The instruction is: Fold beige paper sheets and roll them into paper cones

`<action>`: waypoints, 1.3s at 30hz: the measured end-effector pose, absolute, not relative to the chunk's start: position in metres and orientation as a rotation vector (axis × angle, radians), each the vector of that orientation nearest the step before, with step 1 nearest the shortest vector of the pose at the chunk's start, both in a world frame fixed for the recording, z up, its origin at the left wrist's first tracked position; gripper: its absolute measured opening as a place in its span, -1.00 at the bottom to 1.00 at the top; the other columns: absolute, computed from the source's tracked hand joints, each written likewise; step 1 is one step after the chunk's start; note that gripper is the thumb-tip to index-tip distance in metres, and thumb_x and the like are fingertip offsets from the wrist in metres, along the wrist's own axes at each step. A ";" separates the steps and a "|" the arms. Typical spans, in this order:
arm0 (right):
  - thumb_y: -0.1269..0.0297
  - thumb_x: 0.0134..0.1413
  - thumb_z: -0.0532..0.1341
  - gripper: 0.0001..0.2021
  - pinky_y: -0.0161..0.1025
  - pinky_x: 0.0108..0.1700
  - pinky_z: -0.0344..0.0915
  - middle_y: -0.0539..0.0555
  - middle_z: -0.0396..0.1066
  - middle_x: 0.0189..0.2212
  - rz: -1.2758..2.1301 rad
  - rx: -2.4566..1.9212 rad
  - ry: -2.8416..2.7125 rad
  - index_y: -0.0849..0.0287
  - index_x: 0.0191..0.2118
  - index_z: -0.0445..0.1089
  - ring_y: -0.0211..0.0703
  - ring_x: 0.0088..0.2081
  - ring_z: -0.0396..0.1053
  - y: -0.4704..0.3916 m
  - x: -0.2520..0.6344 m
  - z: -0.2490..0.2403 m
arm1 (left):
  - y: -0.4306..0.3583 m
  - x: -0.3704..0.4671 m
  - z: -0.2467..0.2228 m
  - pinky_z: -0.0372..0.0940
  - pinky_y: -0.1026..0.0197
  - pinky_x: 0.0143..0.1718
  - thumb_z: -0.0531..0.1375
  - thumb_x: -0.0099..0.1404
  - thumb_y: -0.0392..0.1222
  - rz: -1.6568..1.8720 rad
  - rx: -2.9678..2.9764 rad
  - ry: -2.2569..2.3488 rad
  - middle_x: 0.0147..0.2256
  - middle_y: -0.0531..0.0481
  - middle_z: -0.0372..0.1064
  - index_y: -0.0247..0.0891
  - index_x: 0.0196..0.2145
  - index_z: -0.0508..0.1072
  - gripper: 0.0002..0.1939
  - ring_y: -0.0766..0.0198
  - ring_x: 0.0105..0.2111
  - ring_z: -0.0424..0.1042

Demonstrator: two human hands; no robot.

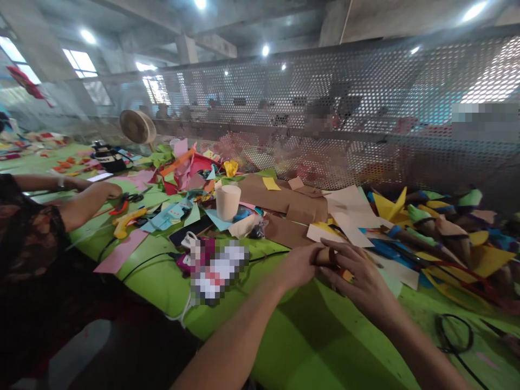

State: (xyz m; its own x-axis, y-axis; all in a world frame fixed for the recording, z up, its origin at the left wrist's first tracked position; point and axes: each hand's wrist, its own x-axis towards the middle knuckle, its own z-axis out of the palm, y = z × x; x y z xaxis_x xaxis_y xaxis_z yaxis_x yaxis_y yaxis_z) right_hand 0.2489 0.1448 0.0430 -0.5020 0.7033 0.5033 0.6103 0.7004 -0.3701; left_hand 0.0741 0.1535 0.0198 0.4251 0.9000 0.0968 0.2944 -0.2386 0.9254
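Observation:
My left hand (303, 266) is closed around the near end of a small rolled piece of brown paper (326, 257). From the other side, the bent fingers of my right hand (357, 273) press on the same roll. An orange and yellow bit (347, 275) shows under the right fingers; its kind is hard to make out. Both hands are just above the green table (317, 336). Behind them lie brown paper sheets (284, 230) and cream paper pieces (351, 214).
Scissors with red handles (467, 271) and a black cable (455, 333) lie to the right, near several brown paper rolls (422, 235). Leftward are a pixelated phone (221, 271), a paper cup (228, 203), a yellow glue gun (127, 222) and a co-worker's arm (87, 203). A perforated metal screen (284, 97) stands behind.

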 end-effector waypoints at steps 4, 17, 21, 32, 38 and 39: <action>0.17 0.19 0.20 -0.82 0.05 0.06 0.30 0.08 0.48 0.02 0.313 -1.054 -2.140 -0.02 -0.22 0.57 0.09 0.04 0.39 0.148 0.252 0.038 | 0.156 0.073 0.019 0.29 0.10 -0.03 0.25 0.12 -0.30 0.890 1.809 1.079 -0.04 -0.09 0.46 -0.19 0.06 0.35 -0.48 0.08 -0.08 0.42; 0.04 0.11 0.28 -0.76 0.06 0.18 0.22 0.10 0.51 -0.06 0.861 -1.064 -1.582 0.05 -0.22 0.59 0.07 0.03 0.40 0.160 0.265 0.032 | 0.155 0.054 0.041 0.16 0.30 -0.30 0.04 0.41 0.05 0.881 1.873 0.963 -0.34 0.02 0.36 -0.27 -0.18 0.44 -0.66 0.27 -0.33 0.31; 0.01 0.07 0.32 -0.75 0.11 0.21 0.17 0.11 0.47 -0.02 0.811 -1.078 -1.625 0.05 -0.26 0.59 0.11 0.10 0.34 0.161 0.266 0.029 | 0.154 0.056 0.041 0.13 0.31 -0.36 0.03 0.43 0.01 0.886 1.875 0.976 -0.42 0.06 0.31 -0.27 -0.22 0.44 -0.68 0.30 -0.40 0.28; 0.05 0.07 0.32 -0.79 0.14 0.21 0.16 0.13 0.40 0.11 0.686 -1.116 -1.762 0.02 -0.24 0.60 0.14 0.15 0.31 0.162 0.266 0.028 | 0.157 0.055 0.037 0.21 0.28 -0.30 0.04 0.41 0.04 0.846 1.848 0.986 -0.47 0.02 0.36 -0.31 -0.28 0.51 -0.60 0.25 -0.39 0.34; 0.15 0.11 0.29 -0.86 0.14 0.16 0.20 0.11 0.40 0.11 0.338 -1.113 -1.768 0.01 -0.27 0.58 0.10 0.13 0.30 0.162 0.267 0.027 | 0.155 0.055 0.043 0.22 0.30 -0.22 0.01 0.43 0.09 0.851 1.788 0.878 -0.28 -0.04 0.49 -0.29 -0.12 0.52 -0.56 0.24 -0.27 0.39; 0.16 0.11 0.29 -0.86 0.14 0.16 0.21 0.11 0.40 0.11 0.312 -1.110 -1.768 0.01 -0.27 0.58 0.10 0.12 0.30 0.162 0.267 0.027 | 0.155 0.055 0.044 0.22 0.31 -0.23 0.00 0.44 0.08 0.842 1.772 0.877 -0.28 -0.05 0.50 -0.29 -0.07 0.51 -0.55 0.25 -0.29 0.39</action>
State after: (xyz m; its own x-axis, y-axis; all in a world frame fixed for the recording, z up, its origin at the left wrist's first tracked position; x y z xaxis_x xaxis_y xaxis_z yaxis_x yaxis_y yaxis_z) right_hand 0.2666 0.1621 0.0270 -0.0950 0.7936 0.6010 0.5399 0.5483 -0.6387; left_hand 0.0551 0.1549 0.0437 0.5048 0.8486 0.1581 0.1925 -0.2892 0.9377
